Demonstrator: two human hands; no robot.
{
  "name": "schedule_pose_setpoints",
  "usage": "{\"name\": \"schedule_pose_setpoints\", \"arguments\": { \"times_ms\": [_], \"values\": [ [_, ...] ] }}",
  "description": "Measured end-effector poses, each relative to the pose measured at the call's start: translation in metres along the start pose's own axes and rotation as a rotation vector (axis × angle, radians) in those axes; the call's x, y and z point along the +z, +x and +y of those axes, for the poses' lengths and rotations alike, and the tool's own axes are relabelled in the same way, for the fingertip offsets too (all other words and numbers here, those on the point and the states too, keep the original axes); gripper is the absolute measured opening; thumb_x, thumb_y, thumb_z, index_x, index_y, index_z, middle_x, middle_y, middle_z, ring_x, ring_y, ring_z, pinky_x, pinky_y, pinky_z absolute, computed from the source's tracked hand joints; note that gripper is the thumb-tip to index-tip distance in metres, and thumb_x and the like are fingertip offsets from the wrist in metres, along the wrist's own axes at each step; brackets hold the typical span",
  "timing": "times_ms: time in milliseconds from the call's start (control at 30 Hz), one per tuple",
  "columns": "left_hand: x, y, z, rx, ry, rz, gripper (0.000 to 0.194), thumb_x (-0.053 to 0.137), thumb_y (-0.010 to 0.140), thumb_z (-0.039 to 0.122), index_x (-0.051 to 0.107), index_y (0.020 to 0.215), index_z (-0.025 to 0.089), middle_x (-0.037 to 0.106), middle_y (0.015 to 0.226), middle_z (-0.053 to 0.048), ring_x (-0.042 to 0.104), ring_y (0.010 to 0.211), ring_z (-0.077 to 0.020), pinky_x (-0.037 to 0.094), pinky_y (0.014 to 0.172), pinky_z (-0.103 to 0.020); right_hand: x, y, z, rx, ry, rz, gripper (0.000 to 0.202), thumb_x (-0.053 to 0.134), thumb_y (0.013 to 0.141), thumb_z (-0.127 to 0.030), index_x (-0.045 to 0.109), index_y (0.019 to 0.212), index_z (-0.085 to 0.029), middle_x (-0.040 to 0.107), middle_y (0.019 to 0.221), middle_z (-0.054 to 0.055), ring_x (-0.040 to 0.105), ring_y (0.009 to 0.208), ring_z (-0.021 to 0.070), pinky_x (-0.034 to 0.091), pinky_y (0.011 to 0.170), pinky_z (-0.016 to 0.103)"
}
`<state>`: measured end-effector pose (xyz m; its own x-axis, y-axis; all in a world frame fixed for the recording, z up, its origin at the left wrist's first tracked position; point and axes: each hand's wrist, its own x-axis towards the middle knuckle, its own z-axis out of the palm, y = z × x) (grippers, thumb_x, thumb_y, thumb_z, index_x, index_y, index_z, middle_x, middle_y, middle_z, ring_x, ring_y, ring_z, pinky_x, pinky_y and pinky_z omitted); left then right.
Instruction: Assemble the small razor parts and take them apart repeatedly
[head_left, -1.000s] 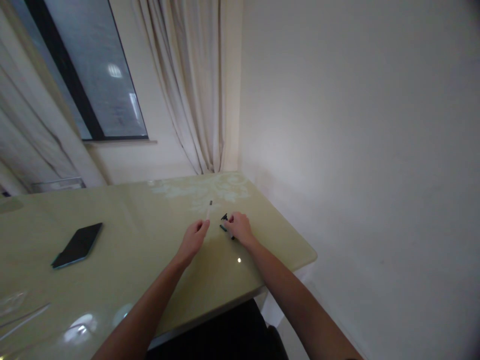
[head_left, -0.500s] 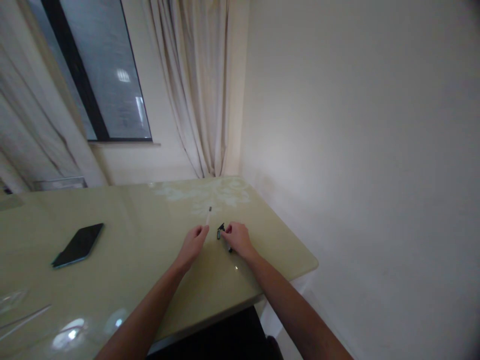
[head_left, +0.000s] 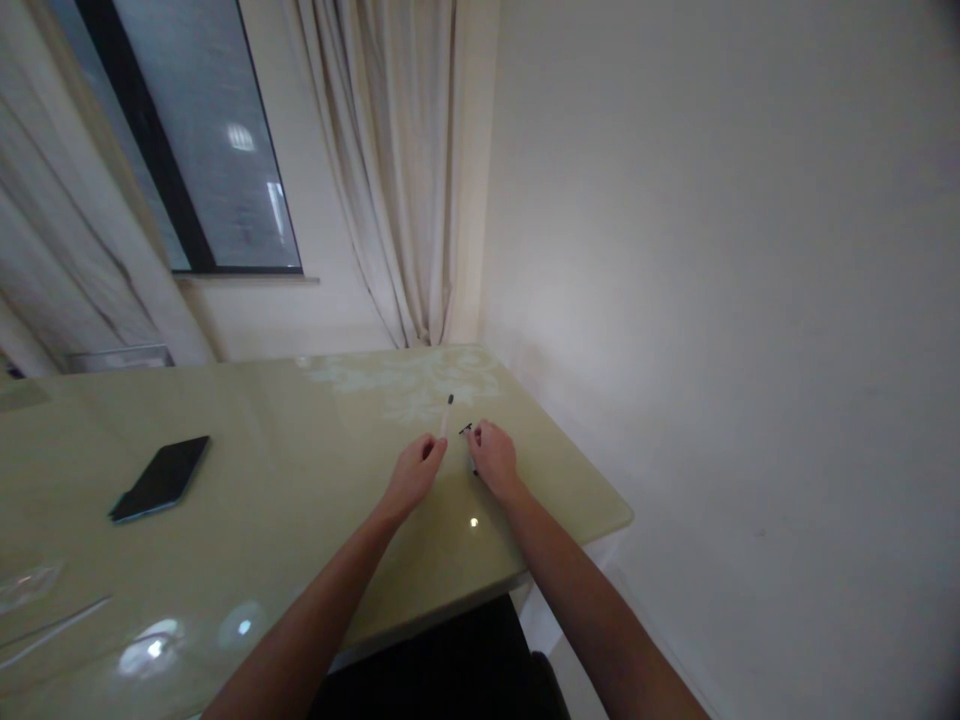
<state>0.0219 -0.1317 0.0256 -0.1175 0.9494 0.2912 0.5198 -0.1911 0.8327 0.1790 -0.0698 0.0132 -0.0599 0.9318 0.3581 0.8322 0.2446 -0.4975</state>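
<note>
My left hand [head_left: 420,468] is closed, thumb and fingers pinching a slim white stick [head_left: 445,424] with a small dark tip that points away from me. Just to its right, my right hand [head_left: 493,456] is closed around what looks like a razor [head_left: 466,430] with a black T-shaped head. The razor's dark lower end pokes out below the fingers, and its middle is covered by the hand. Both things are held close together over the right part of the table [head_left: 300,480], the two hands slightly apart.
A dark tablet-like slab [head_left: 161,478] lies on the left of the table. Nearer me on that side are a clear plastic wrapper [head_left: 30,588] and a thin pale strip [head_left: 56,632]. A wall [head_left: 712,300] runs along the right; curtains [head_left: 382,180] hang behind.
Both hands have shifted right and a little farther from me, still holding their things. The razor has turned, so its head now shows as a narrow T.
</note>
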Motion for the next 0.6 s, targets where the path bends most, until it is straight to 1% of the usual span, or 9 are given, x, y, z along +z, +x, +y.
{"name": "schedule_pose_setpoints", "arguments": {
  "times_ms": [67,133,233,333,400,433,467,500,600],
  "values": [
    [0.004,-0.001,0.004,0.020,0.004,-0.007,0.043,0.043,0.090,0.058,0.047,0.067,0.022,0.048,0.062,0.003,0.045,0.062,-0.0160,0.030,0.060,-0.029,0.000,-0.003,-0.005,-0.043,0.157,0.025,0.043,0.039,0.106,-0.041,0.069,0.085,-0.018,0.071,0.083,0.008,0.063,0.077,0.0178,0.040,0.070,0.026],
    [0.009,-0.003,0.007,0.054,0.001,-0.049,0.042,0.044,0.091,0.057,0.051,0.070,0.021,0.051,0.063,0.003,0.046,0.062,-0.0155,0.031,0.060,-0.028,0.001,-0.005,-0.008,-0.106,0.399,-0.004,0.052,0.033,0.107,-0.048,0.069,0.085,-0.018,0.069,0.077,0.005,0.062,0.074,0.0163,0.042,0.070,0.024],
    [0.012,0.000,0.004,0.115,-0.012,-0.164,0.040,0.045,0.092,0.055,0.058,0.077,0.019,0.057,0.067,0.002,0.050,0.064,-0.0158,0.033,0.061,-0.028,0.006,-0.003,-0.009,-0.135,0.714,-0.089,0.050,0.042,0.100,-0.057,0.066,0.080,-0.018,0.064,0.067,0.001,0.060,0.066,0.0153,0.044,0.064,0.024],
    [0.007,0.012,-0.011,0.120,0.029,-0.226,0.043,0.046,0.092,0.053,0.067,0.080,0.018,0.062,0.070,-0.002,0.055,0.066,-0.0178,0.038,0.065,-0.029,0.010,0.001,-0.006,-0.025,0.901,-0.056,0.050,0.043,0.096,-0.061,0.057,0.071,-0.020,0.058,0.060,0.000,0.056,0.056,0.0140,0.043,0.056,0.024],
    [-0.001,0.021,-0.026,0.085,0.119,-0.153,0.040,0.055,0.088,0.052,0.072,0.089,0.016,0.068,0.081,-0.006,0.059,0.071,-0.0197,0.044,0.071,-0.031,0.011,0.004,-0.003,0.055,0.953,0.042,0.053,0.038,0.097,-0.063,0.051,0.067,-0.021,0.055,0.057,-0.001,0.052,0.050,0.0129,0.042,0.053,0.024],
    [-0.005,0.024,-0.033,0.081,0.191,-0.124,0.039,0.066,0.081,0.050,0.074,0.097,0.016,0.069,0.091,-0.009,0.061,0.076,-0.0214,0.046,0.075,-0.033,0.010,0.005,-0.001,0.084,0.958,0.088,0.054,0.036,0.098,-0.063,0.049,0.066,-0.022,0.053,0.056,-0.001,0.050,0.048,0.0126,0.042,0.051,0.024],
    [-0.008,0.027,-0.040,0.084,0.265,-0.119,0.045,0.077,0.071,0.047,0.075,0.103,0.016,0.070,0.099,-0.011,0.063,0.083,-0.0241,0.047,0.079,-0.035,0.010,0.006,0.001,0.101,0.954,0.120,0.055,0.034,0.098,-0.064,0.048,0.065,-0.023,0.051,0.054,-0.002,0.048,0.047,0.0125,0.041,0.050,0.024],
    [-0.012,0.029,-0.046,0.097,0.314,-0.132,0.049,0.081,0.066,0.045,0.076,0.107,0.017,0.069,0.105,-0.013,0.063,0.091,-0.0263,0.047,0.085,-0.036,0.009,0.007,0.002,0.106,0.943,0.137,0.055,0.034,0.098,-0.065,0.046,0.065,-0.023,0.049,0.053,-0.002,0.046,0.046,0.0125,0.040,0.050,0.024],
    [-0.016,0.029,-0.056,0.127,0.365,-0.202,0.038,0.079,0.072,0.041,0.078,0.105,0.021,0.068,0.110,-0.013,0.062,0.098,-0.0277,0.047,0.091,-0.039,0.007,0.006,0.003,0.083,0.850,0.153,0.054,0.033,0.098,-0.067,0.048,0.069,-0.023,0.046,0.053,-0.004,0.045,0.048,0.0134,0.039,0.051,0.024]
  ]
}}
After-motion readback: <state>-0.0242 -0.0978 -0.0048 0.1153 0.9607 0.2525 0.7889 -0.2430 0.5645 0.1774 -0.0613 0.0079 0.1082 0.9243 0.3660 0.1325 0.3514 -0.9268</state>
